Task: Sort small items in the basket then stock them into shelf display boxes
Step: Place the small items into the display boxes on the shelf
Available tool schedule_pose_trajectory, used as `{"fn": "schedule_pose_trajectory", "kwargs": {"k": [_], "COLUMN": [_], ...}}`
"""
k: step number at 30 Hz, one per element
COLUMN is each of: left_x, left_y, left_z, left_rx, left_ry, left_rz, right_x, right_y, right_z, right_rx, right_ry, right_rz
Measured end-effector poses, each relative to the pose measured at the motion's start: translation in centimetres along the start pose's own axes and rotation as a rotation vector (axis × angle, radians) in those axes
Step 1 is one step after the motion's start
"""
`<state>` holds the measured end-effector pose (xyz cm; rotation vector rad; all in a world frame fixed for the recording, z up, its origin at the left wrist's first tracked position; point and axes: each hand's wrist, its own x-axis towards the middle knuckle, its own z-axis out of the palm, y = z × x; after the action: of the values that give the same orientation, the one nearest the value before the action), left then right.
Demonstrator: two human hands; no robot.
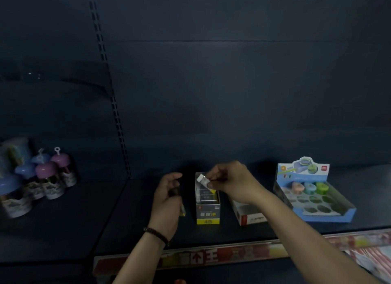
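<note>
On a dark shelf (127, 220), the right hand (230, 182) pinches a small white wrapped eraser (202, 179) just above the far end of a narrow grey-and-yellow cardboard display box (208, 211); just left, the left hand (168, 197) grips a small yellow-tipped item (183, 211)

Purple- and blue-capped jars (49, 179) cluster at far left.

Dim and bluish throughout. Backed by a plain dark blue panel (232, 82) with one thin horizontal seam. Split into two bays by a slotted upright (110, 89) at the left. Floored by a dark shelf (131, 226), edged in front with a red and white price strip (211, 257), print blurred.
</note>
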<state>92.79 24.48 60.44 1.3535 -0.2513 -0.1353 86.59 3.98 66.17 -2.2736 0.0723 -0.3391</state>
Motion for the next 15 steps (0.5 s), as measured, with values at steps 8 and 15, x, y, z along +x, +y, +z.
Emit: {"fn": "schedule_pose_trajectory", "kwargs": {"k": [8, 15], "left_x": [-0.2, -0.1], "left_y": [-2.7, -3.0], "left_z": [-2.4, -4.4], "left_rx": [0.337, 0.543], "left_ry": [-0.009, -0.092], "left_rz": [0.117, 0.242], "right_x": [1.0, 1.2], "right_y": [-0.2, 0.1], "right_z": [0.9, 0.4], "right_rx": [-0.292, -0.329], "right_ry": [-0.140, -0.208], "right_rz": [0.024, -0.002]}}
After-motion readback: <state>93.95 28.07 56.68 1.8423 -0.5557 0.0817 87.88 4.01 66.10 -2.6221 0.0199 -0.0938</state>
